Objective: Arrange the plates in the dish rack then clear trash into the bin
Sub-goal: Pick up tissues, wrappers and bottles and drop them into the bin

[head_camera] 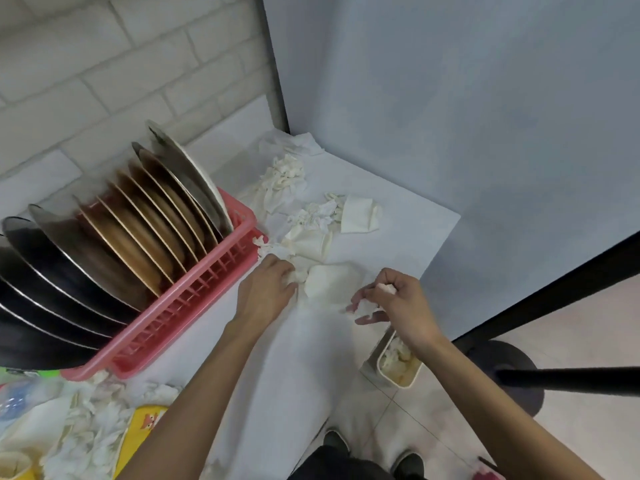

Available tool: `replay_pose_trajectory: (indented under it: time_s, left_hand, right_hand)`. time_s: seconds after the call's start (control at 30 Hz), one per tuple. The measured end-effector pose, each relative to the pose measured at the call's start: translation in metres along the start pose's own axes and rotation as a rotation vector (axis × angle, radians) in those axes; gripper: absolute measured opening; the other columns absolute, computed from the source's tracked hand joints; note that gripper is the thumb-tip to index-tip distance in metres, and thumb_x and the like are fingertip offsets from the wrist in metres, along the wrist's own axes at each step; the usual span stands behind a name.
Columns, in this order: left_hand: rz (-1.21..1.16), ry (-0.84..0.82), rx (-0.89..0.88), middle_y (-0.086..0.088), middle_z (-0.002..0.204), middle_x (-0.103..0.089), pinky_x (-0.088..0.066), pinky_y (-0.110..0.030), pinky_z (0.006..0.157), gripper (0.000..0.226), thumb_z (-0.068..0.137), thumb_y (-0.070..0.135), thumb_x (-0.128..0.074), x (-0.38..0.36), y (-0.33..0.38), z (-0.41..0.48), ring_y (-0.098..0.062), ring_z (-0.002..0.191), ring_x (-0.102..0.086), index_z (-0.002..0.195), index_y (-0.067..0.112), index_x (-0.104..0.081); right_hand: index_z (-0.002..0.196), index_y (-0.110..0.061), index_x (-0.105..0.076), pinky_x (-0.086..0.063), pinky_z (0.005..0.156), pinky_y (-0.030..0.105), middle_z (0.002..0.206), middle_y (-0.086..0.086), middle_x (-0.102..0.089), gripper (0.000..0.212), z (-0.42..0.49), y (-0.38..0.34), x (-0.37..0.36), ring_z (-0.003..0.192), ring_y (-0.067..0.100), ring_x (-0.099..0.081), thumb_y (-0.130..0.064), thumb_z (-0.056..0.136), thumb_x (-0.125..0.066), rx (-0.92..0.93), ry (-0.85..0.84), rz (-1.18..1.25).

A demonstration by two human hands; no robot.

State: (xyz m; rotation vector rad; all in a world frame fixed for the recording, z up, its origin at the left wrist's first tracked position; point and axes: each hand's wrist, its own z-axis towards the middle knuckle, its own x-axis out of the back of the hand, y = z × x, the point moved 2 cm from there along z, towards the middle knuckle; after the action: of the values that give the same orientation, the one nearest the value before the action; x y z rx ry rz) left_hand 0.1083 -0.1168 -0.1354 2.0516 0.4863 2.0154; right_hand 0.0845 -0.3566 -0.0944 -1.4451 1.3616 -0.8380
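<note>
Several plates (152,216), brown, steel and black, stand on edge in the pink dish rack (194,299) at the left. Crumpled white tissues (313,216) lie scattered on the white table (398,237). My left hand (268,289) grips a bunched tissue (330,282) beside the rack's right end. My right hand (398,299) holds a small wad of tissue (386,289) in its curled fingers, just above the table's right edge. Below that edge, on the floor, stands a small white bin (381,374) with tissue inside.
More tissue scraps (97,420) lie at the lower left with a yellow packet (145,420) and a clear bottle (17,400). A black stand base (509,372) and pole (571,379) sit on the tiled floor at right. My shoes (336,441) are below.
</note>
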Motion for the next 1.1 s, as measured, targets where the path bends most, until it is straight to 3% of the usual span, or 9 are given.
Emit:
replay_pose_trajectory:
  time_s: [0.13, 0.27, 0.43, 0.63, 0.8, 0.93, 1.03, 1.07, 1.1]
  left_hand:
    - [0.004, 0.049, -0.033, 0.006, 0.094, -0.060, -0.050, -0.035, 0.070, 0.007, 0.083, 0.021, -0.070, 0.009, 0.000, 0.002, -0.018, 0.083, -0.060, 0.089, 0.018, -0.067]
    - [-0.204, 0.110, -0.021, 0.007, 0.085, -0.058, -0.045, -0.027, 0.069, 0.013, 0.079, 0.010, -0.070, 0.025, 0.002, -0.009, -0.013, 0.079, -0.056, 0.078, 0.016, -0.059]
    - [-0.544, 0.205, 0.170, -0.010, 0.075, -0.057, -0.040, -0.031, 0.068, 0.010, 0.085, 0.003, -0.060, 0.040, -0.006, -0.027, -0.022, 0.069, -0.051, 0.077, 0.005, -0.054]
    - [-0.901, 0.364, 0.309, -0.023, 0.082, -0.052, -0.050, -0.039, 0.065, 0.008, 0.090, 0.010, -0.049, 0.047, -0.013, -0.047, -0.043, 0.070, -0.054, 0.089, 0.002, -0.049]
    - [-1.084, 0.362, 0.365, -0.003, 0.085, -0.057, -0.053, -0.037, 0.052, 0.033, 0.096, -0.003, -0.035, 0.048, -0.009, -0.061, -0.018, 0.058, -0.052, 0.106, 0.012, -0.063]
    - [-1.239, 0.346, 0.526, 0.004, 0.063, -0.046, -0.031, -0.023, 0.045, 0.029, 0.092, 0.003, -0.038, 0.045, -0.007, -0.067, -0.013, 0.054, -0.036, 0.076, 0.015, -0.059]
    - [-1.191, 0.313, 0.485, 0.007, 0.053, -0.041, -0.029, -0.024, 0.054, 0.027, 0.098, 0.009, -0.049, 0.042, 0.004, -0.070, -0.003, 0.049, -0.041, 0.073, 0.015, -0.046]
    - [-1.165, 0.301, 0.442, 0.007, 0.050, -0.040, -0.042, -0.019, 0.070, 0.028, 0.099, 0.010, -0.054, 0.041, 0.007, -0.072, 0.005, 0.052, -0.048, 0.073, 0.013, -0.045]
    - [-1.151, 0.287, 0.400, 0.005, 0.048, -0.041, -0.032, -0.021, 0.091, 0.029, 0.097, 0.010, -0.059, 0.039, 0.011, -0.073, 0.010, 0.060, -0.055, 0.073, 0.012, -0.044]
  right_hand:
    - [0.082, -0.008, -0.042, -0.043, 0.044, 0.029, 0.065, 0.011, -0.055, 0.020, -0.001, 0.009, 0.010, 0.046, 0.024, -0.048, -0.002, 0.097, -0.053, 0.014, 0.025, -0.021]
    - [0.084, -0.014, -0.055, -0.029, 0.043, 0.022, 0.064, 0.001, -0.049, 0.015, 0.004, 0.016, 0.018, 0.045, 0.013, -0.036, -0.018, 0.098, -0.058, -0.014, 0.070, -0.100]
    - [0.049, -0.024, -0.037, -0.026, 0.042, 0.021, 0.058, 0.002, -0.035, 0.055, 0.004, 0.011, 0.015, 0.044, 0.014, -0.027, -0.039, 0.099, -0.054, -0.052, 0.056, -0.082]
    - [0.060, -0.008, -0.043, -0.023, 0.043, 0.022, 0.056, 0.009, -0.042, 0.045, 0.003, 0.011, 0.006, 0.042, 0.017, -0.030, -0.028, 0.097, -0.059, -0.054, -0.056, -0.091]
    - [0.081, -0.007, -0.067, -0.020, 0.042, 0.021, 0.049, 0.007, -0.042, 0.023, 0.003, 0.011, -0.001, 0.038, 0.016, -0.026, -0.026, 0.095, -0.063, -0.022, -0.100, -0.169]
    - [0.048, -0.012, -0.054, -0.024, 0.040, 0.021, 0.044, 0.006, -0.035, 0.052, 0.003, 0.009, -0.001, 0.036, 0.017, -0.025, -0.037, 0.093, -0.063, 0.008, -0.074, -0.225]
    - [0.043, -0.005, -0.040, -0.041, 0.045, 0.025, 0.040, 0.008, -0.033, 0.064, 0.001, 0.007, -0.002, 0.033, 0.020, -0.026, -0.037, 0.095, -0.061, 0.059, -0.068, -0.258]
    - [0.044, -0.003, -0.037, -0.047, 0.052, 0.026, 0.039, 0.008, -0.032, 0.065, 0.000, 0.007, -0.002, 0.033, 0.021, -0.027, -0.037, 0.095, -0.060, 0.069, -0.064, -0.263]
    - [0.044, -0.003, -0.036, -0.047, 0.053, 0.025, 0.039, 0.008, -0.032, 0.066, 0.000, 0.008, -0.002, 0.033, 0.021, -0.027, -0.036, 0.096, -0.059, 0.076, -0.056, -0.261]
